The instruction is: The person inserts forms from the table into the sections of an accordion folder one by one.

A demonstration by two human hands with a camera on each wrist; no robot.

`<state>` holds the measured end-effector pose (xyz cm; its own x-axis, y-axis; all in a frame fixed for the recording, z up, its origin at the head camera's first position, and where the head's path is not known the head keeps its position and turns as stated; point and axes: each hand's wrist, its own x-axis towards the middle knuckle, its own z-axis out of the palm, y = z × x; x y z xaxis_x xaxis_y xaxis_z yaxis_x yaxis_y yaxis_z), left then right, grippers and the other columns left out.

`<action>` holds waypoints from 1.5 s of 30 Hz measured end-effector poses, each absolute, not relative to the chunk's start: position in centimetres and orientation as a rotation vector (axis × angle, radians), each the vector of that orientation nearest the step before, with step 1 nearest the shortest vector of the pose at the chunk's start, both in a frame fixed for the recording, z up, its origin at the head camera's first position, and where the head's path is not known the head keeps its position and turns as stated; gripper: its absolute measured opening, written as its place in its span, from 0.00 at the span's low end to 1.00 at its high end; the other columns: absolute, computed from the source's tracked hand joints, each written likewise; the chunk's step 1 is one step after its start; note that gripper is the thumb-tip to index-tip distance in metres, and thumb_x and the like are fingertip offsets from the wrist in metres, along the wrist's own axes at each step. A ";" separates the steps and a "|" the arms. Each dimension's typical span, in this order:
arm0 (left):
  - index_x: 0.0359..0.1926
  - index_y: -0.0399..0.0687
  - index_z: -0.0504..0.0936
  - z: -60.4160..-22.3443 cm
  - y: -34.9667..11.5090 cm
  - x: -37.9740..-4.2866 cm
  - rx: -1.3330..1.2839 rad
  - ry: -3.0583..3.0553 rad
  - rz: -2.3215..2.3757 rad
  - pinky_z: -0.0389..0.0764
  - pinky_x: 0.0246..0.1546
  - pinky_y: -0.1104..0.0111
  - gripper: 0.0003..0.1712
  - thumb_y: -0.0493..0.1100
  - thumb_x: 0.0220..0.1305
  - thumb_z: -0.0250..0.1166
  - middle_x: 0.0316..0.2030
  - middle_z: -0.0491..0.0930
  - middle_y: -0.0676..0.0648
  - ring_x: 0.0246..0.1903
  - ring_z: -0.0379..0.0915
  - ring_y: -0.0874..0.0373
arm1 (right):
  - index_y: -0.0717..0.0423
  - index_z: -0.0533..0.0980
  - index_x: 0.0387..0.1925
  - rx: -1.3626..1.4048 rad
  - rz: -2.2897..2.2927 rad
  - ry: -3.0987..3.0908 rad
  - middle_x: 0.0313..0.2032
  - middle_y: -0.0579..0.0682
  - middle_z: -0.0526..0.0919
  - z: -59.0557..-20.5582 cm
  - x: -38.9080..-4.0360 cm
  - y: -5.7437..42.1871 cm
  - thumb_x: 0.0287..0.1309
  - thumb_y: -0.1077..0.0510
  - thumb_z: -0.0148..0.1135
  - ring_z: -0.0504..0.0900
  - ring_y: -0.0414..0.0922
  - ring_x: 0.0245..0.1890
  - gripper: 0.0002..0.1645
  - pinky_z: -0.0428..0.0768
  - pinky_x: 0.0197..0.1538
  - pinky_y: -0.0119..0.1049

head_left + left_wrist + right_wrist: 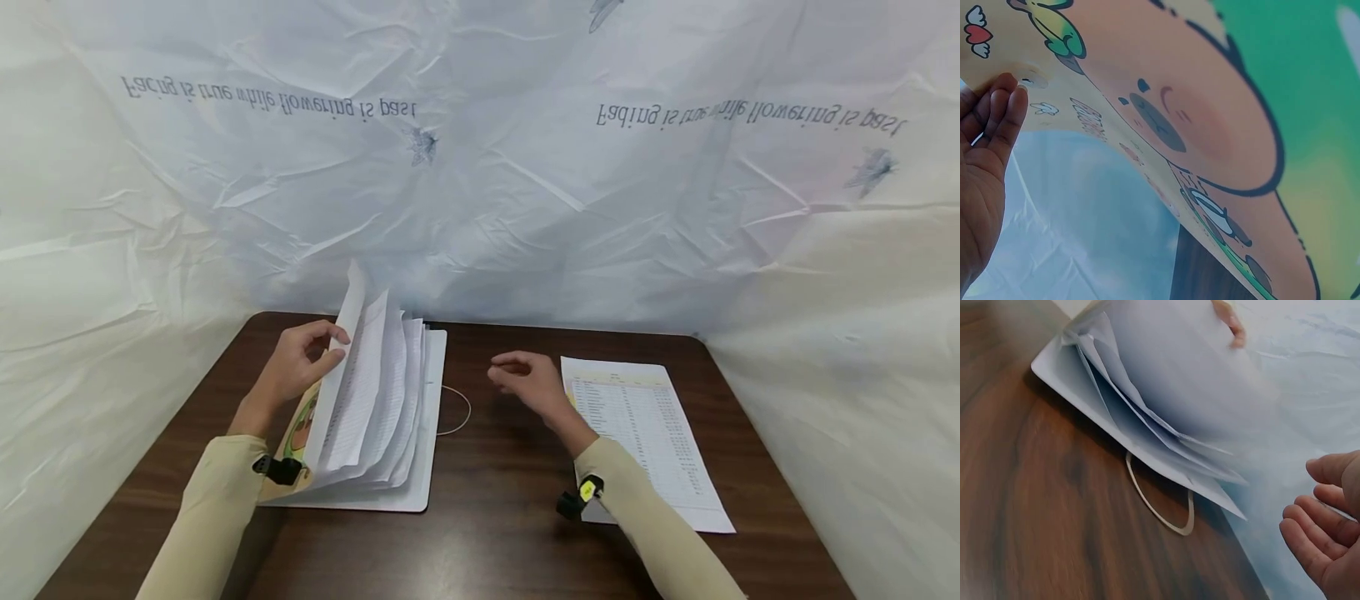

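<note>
A cartoon-printed folder [437, 417] stands part open on the left of the table, several printed sheets [371, 375] fanned upright inside it. My left hand [298, 360] pinches the edge of its raised front cover [330, 400], white on the inside. The left wrist view shows the cover's outer face [1210, 125], with a brown cartoon animal on green. A thin elastic loop [467, 408] sticks out from the folder's right edge. Right of that loop, my right hand [534, 387] hovers over the table with loosely bent fingers, holding nothing.
A printed table sheet [660, 433] lies flat on the right, partly under my right forearm; a bit of yellow shows at its left edge. Beneath everything is a dark wood-grain table [495, 533]. White sheeting [480, 208] with lettering hangs behind and at both sides.
</note>
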<state>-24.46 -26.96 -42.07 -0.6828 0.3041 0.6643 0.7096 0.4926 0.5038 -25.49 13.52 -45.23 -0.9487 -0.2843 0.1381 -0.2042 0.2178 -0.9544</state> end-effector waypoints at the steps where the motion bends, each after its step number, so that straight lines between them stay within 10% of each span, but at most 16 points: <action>1: 0.42 0.42 0.84 -42.1 -27.0 -24.4 -0.833 -2.242 -1.082 0.74 0.30 0.73 0.11 0.29 0.57 0.68 0.35 0.81 0.49 0.27 0.70 0.60 | 0.57 0.83 0.54 -0.486 -1.850 2.429 0.48 0.56 0.87 -45.1 -25.4 14.2 0.63 0.52 0.71 0.87 0.49 0.46 0.20 0.84 0.49 0.51; 14: 0.41 0.40 0.84 -42.2 -27.0 -24.4 -0.835 -2.220 -1.088 0.72 0.28 0.74 0.11 0.28 0.57 0.67 0.33 0.79 0.50 0.26 0.68 0.61 | 0.53 0.83 0.56 -0.380 -1.499 2.939 0.50 0.51 0.87 -45.2 -24.2 23.4 0.62 0.44 0.71 0.85 0.49 0.49 0.25 0.82 0.47 0.41; 27: 0.38 0.29 0.82 -39.9 -25.3 -22.6 -0.834 -2.215 -1.092 0.69 0.27 0.77 0.05 0.27 0.59 0.64 0.30 0.78 0.42 0.26 0.65 0.68 | 0.59 0.80 0.58 0.025 -1.202 3.171 0.53 0.61 0.85 -46.7 -21.8 31.6 0.62 0.50 0.71 0.82 0.60 0.54 0.27 0.79 0.53 0.56; 45: 0.37 0.29 0.81 -40.4 -25.6 -23.2 -0.832 -2.207 -1.110 0.70 0.29 0.79 0.07 0.24 0.55 0.64 0.32 0.81 0.39 0.27 0.67 0.68 | 0.69 0.74 0.61 0.438 -1.014 3.145 0.56 0.70 0.79 -49.7 -20.0 38.4 0.58 0.48 0.73 0.80 0.63 0.51 0.38 0.79 0.44 0.52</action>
<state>-23.23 -25.57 -40.43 -0.6710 0.2854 0.6843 0.7196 0.4731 0.5083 -19.95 38.41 -49.73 -0.9474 0.3037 0.1007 0.1877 0.7825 -0.5937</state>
